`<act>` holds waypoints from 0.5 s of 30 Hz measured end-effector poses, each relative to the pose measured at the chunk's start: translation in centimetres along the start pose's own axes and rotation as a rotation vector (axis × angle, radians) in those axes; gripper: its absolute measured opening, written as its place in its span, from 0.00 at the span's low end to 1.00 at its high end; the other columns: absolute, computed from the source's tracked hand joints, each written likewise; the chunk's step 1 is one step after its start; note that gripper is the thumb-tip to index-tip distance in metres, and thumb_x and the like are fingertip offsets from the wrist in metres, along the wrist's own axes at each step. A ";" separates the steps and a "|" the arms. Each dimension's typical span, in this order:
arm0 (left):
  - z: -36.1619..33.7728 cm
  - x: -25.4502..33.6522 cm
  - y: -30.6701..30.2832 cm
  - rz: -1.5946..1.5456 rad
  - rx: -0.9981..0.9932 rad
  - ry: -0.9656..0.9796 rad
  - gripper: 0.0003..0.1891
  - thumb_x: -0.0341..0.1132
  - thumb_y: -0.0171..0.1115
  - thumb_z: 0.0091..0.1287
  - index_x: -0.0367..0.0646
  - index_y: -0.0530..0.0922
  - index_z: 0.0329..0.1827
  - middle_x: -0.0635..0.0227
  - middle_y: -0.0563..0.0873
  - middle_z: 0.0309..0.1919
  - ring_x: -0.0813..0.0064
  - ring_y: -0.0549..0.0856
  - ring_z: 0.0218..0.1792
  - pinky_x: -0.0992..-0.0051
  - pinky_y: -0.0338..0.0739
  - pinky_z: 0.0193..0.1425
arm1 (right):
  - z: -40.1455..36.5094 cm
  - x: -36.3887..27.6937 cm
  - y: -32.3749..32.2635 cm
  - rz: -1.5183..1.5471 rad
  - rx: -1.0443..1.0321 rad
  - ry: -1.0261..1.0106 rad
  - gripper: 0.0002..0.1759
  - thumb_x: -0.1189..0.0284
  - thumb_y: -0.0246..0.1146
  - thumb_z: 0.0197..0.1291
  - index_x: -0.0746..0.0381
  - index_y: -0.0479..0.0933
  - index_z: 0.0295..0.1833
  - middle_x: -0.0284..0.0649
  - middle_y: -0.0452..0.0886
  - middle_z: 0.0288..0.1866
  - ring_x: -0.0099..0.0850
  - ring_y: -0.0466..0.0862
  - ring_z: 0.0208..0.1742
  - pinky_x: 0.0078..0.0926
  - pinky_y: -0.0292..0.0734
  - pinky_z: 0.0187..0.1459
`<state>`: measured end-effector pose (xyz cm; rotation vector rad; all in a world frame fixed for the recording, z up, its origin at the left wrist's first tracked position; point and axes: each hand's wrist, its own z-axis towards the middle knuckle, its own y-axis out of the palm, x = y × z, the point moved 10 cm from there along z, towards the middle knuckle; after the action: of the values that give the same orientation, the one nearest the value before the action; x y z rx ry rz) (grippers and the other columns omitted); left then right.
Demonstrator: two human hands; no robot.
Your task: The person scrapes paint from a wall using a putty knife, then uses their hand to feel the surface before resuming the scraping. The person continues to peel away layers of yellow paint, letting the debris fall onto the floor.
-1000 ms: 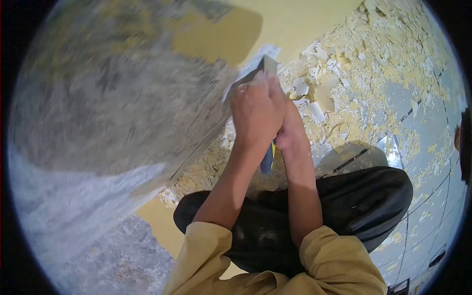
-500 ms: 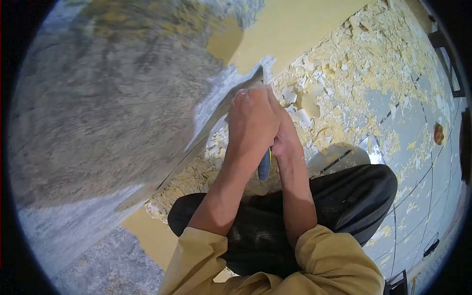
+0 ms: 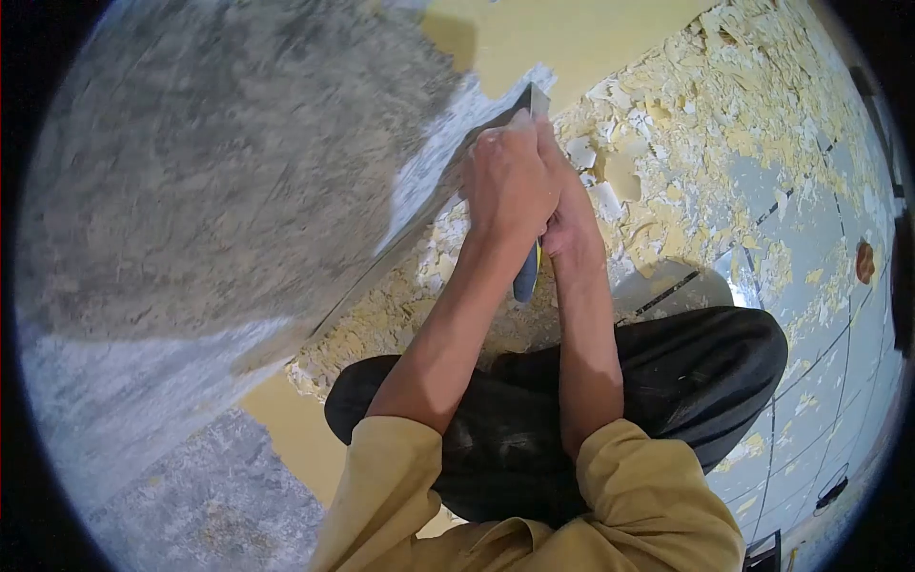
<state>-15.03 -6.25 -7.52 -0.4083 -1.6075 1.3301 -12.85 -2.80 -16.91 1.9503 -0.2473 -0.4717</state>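
Both my hands are closed together around a scraper. Its metal blade (image 3: 539, 98) shows past my fingers, against the lower edge of the wall where yellow coating meets a bared whitish patch. The dark handle end (image 3: 525, 276), with a yellow stripe, sticks out below my palms. My left hand (image 3: 510, 172) lies over the tool on the wall side. Beside it, my right hand (image 3: 570, 214) wraps the tool from the floor side. Yellow coating (image 3: 543, 43) covers the wall above the blade; grey scraped wall (image 3: 229, 181) spreads to the left.
Yellow and white flakes (image 3: 705, 143) lie thickly over the tiled floor (image 3: 820, 353) along the wall. A reddish-brown object (image 3: 864, 262) rests on the tiles at right. My bent legs in dark trousers (image 3: 686, 381) are close below the hands. Dark items line the right edge.
Both hands and the scraper have moved up and slightly right along the wall's lower edge, and more of the blade shows. The view has shifted a little.
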 end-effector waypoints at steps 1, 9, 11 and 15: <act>0.2 -0.1 0.2 -0.038 -0.031 -0.008 0.19 0.41 0.46 0.71 0.34 0.77 0.30 0.48 0.79 0.16 0.47 0.83 0.22 0.55 0.78 0.36 | 0.3 -0.3 -0.4 -0.041 0.071 -0.027 0.24 0.48 0.43 0.73 0.56 0.73 0.40 0.31 0.70 0.16 0.23 0.64 0.06 0.19 0.57 0.05; -0.8 1.3 -0.3 0.052 -0.110 0.054 0.21 0.42 0.45 0.73 0.32 0.76 0.33 0.47 0.80 0.17 0.51 0.84 0.21 0.56 0.79 0.35 | -0.4 -0.9 -2.1 -0.127 0.219 -0.104 0.26 0.46 0.43 0.72 0.56 0.73 0.37 0.31 0.70 0.16 0.22 0.63 0.07 0.20 0.57 0.07; -1.0 1.0 -0.1 0.032 -0.279 -0.106 0.20 0.41 0.44 0.73 0.31 0.76 0.33 0.47 0.80 0.16 0.56 0.84 0.18 0.60 0.80 0.31 | -1.0 -0.9 -1.4 -0.138 0.219 -0.076 0.26 0.46 0.43 0.72 0.56 0.73 0.36 0.31 0.70 0.16 0.22 0.63 0.07 0.20 0.57 0.07; -0.7 1.5 -0.5 -0.022 -0.221 -0.065 0.20 0.40 0.46 0.72 0.30 0.76 0.31 0.51 0.79 0.13 0.59 0.83 0.15 0.63 0.80 0.29 | -1.1 -0.2 -1.0 -0.076 0.205 -0.012 0.28 0.46 0.42 0.72 0.57 0.73 0.35 0.31 0.68 0.14 0.23 0.62 0.06 0.20 0.57 0.06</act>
<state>-14.95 -4.89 -6.49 -0.4831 -1.8163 1.1637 -12.61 -1.43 -17.44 2.1636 -0.2376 -0.5252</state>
